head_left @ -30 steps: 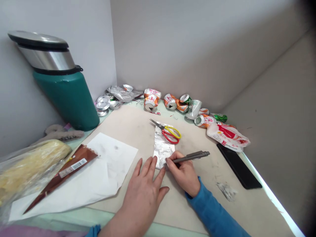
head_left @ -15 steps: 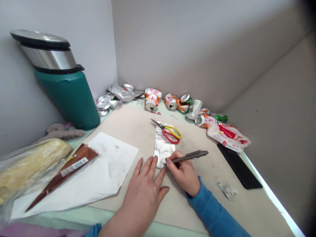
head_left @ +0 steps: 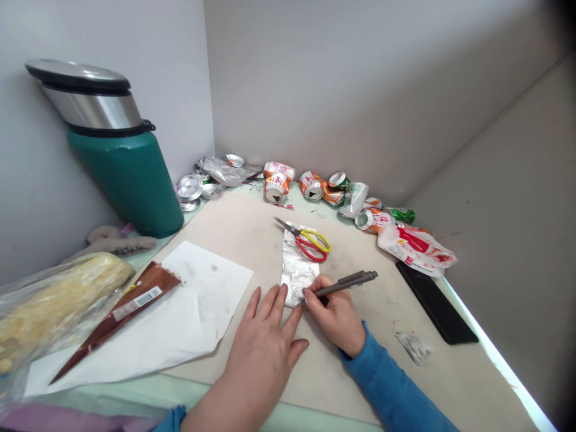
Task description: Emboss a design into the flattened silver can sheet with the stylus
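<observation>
A silvery sheet (head_left: 299,269), wrinkled like flattened can metal, lies on the beige mat (head_left: 243,222). My left hand (head_left: 265,342) rests flat with its fingers spread, the fingertips pressing the sheet's near edge. In my right hand (head_left: 335,312) is a dark grey pen (head_left: 348,283), its back end pointing right. The pen's tip is hidden behind my fingers, at the sheet's lower right corner. Small dark marks show on the sheet beside it. Scissors (head_left: 310,241) with one red and one yellow handle lie on the sheet's far end, blades slightly apart.
Cut and crushed cans (head_left: 278,182) line the back wall. A green bottle (head_left: 130,180) stands at left, behind white paper (head_left: 198,312), a brown wrapper (head_left: 121,318) and a bagged yellowish item (head_left: 67,300). At right are a phone (head_left: 436,303), a red-and-white packet (head_left: 416,247) and a grey scrap (head_left: 414,348).
The pen's back end has tipped slightly to the left and up, with small finger motion in my right hand. My left hand stays in place. The view has shifted a little.
</observation>
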{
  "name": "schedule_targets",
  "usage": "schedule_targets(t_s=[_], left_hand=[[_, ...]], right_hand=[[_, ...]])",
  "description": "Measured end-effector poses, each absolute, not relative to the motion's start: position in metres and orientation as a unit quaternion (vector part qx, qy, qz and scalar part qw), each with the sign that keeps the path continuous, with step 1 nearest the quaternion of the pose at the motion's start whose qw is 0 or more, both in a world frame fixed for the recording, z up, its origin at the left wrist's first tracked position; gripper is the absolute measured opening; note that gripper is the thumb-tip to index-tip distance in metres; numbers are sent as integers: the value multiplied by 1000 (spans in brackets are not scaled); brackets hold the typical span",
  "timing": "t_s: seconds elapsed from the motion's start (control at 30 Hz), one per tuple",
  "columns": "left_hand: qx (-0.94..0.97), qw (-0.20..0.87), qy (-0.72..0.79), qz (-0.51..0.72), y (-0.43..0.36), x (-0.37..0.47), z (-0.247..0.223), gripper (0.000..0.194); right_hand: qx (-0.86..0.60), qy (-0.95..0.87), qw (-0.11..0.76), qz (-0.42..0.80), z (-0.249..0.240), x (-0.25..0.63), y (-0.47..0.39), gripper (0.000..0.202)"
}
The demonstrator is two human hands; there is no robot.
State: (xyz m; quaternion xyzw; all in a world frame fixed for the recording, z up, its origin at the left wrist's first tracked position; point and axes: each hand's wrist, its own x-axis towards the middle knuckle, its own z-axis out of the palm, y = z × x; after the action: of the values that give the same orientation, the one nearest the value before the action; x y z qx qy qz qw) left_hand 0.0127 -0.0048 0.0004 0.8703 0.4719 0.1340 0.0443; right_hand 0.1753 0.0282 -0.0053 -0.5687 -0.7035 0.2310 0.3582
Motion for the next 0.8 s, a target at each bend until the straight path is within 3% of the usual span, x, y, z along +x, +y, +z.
schedule_targets(t_s=[0.8], left_hand=[[868, 50, 473, 139, -7, 11, 0, 45]], right_hand=[[-559, -686, 375, 278, -3, 176, 29, 19]])
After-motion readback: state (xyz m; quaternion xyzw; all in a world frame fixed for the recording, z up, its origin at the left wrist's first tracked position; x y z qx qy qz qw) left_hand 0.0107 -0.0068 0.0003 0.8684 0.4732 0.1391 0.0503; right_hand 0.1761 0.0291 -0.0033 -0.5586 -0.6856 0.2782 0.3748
